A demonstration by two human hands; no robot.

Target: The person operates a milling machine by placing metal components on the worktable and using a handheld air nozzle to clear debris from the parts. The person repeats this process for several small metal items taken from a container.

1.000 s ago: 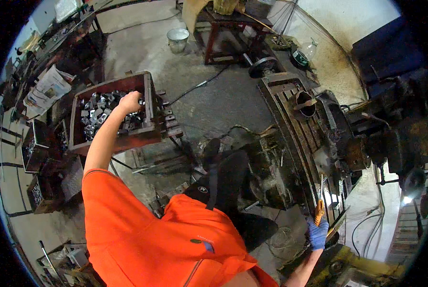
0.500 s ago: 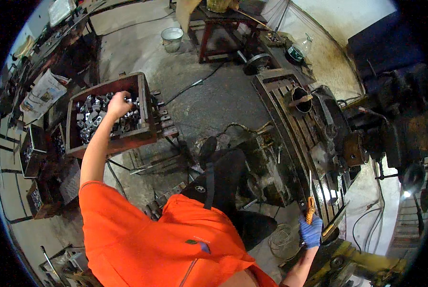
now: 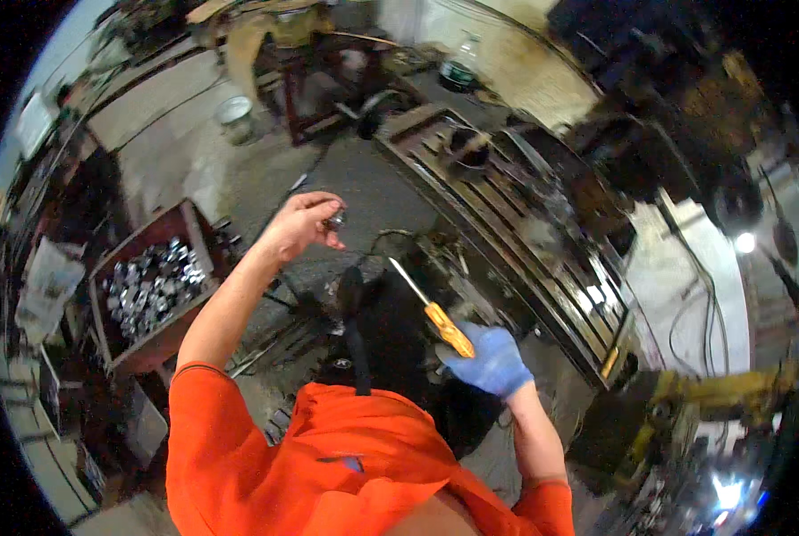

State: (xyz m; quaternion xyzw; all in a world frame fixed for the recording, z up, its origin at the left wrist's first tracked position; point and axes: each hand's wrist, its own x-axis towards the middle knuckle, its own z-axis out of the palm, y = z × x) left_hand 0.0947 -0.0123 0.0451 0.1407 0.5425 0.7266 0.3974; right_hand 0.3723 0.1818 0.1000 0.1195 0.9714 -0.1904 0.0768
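My bare left hand (image 3: 301, 228) is raised in front of me, beyond the wooden box. Its fingers pinch a small dark, shiny metal part (image 3: 338, 218), partly hidden by the fingertips. In its blue glove, my right hand (image 3: 495, 360) grips a tool with an orange-yellow handle (image 3: 449, 330) and a thin, straight metal shank, which points up and left toward my left hand. Whether the tool is a file or a screwdriver I cannot tell. The tool and the part are apart. Many similar small metal blocks (image 3: 154, 290) fill the open box (image 3: 205, 239) at the left.
A slotted metal machine table (image 3: 498, 223) runs diagonally at the right, with a round dark container (image 3: 468, 147) on it. A bucket (image 3: 236, 119) stands on the floor at the far left. Behind the machine table is a large plastic bottle (image 3: 459, 70).
My left hand has left the box and come right with a metal part. My right hand has moved left from the machine table's edge with the tool. The whole view has turned right.
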